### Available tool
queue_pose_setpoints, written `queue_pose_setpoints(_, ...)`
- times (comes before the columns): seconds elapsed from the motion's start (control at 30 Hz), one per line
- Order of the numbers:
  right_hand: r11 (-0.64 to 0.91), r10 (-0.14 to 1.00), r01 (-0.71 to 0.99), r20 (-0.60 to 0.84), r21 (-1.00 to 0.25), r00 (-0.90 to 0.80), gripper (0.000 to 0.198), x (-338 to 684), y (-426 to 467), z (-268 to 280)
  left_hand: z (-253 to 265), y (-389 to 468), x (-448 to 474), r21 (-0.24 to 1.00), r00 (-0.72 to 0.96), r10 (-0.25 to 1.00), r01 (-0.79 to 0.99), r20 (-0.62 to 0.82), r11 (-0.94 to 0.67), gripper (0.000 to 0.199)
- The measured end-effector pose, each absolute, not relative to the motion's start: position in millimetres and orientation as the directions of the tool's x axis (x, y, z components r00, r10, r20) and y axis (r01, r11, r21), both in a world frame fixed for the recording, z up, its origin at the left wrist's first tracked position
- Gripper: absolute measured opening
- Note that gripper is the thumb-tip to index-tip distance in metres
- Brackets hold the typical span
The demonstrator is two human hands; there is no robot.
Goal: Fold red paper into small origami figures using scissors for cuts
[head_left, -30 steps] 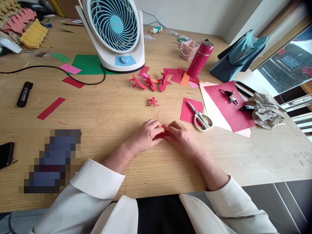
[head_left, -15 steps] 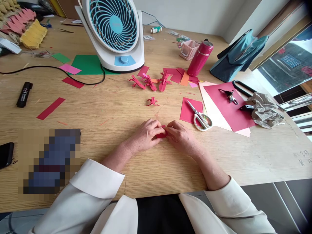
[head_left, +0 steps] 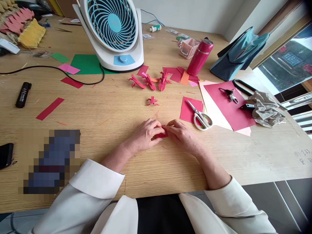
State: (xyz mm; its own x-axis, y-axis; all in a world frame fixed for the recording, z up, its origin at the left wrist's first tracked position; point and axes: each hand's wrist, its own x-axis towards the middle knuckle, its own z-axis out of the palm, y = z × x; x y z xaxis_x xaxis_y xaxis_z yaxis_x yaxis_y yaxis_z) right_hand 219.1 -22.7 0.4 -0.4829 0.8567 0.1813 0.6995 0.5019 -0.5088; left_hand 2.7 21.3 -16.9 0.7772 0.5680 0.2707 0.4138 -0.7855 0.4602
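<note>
A small folded piece of red paper (head_left: 164,134) lies on the table between my hands. My left hand (head_left: 149,135) pinches its left side with thumb and fingers. From the right, my right hand (head_left: 182,136) has its fingers closed on the paper's upper right edge; its fingertips are partly hidden. Just beyond sits a small red origami figure (head_left: 152,101) with thin limbs. Behind it stand several larger red folded figures (head_left: 149,81). White-handled scissors (head_left: 201,118) rest on red paper squares (head_left: 185,109) right of my hands.
A white fan (head_left: 122,60) stands at the back, its black cord (head_left: 36,67) running left. A red flask (head_left: 200,58) and teal bag (head_left: 229,63) are at back right. Larger paper sheets (head_left: 224,107) lie right. A marker (head_left: 23,95), red strip (head_left: 50,109) and blurred-out object (head_left: 52,159) lie left.
My right hand's fingers have shifted slightly at the paper's edge, so more of the red paper shows. My left hand stays nearly still. The view has shifted very slightly.
</note>
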Motion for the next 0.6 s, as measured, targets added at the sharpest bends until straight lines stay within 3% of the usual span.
queue_pose_setpoints(0.6,0.504,0.861,0.721,0.212,-0.476,-0.462,0.036,220.2,-19.5,-11.7,-16.2,22.8,2.7,0.391,0.816,0.504,0.382,0.284,-0.838,0.017)
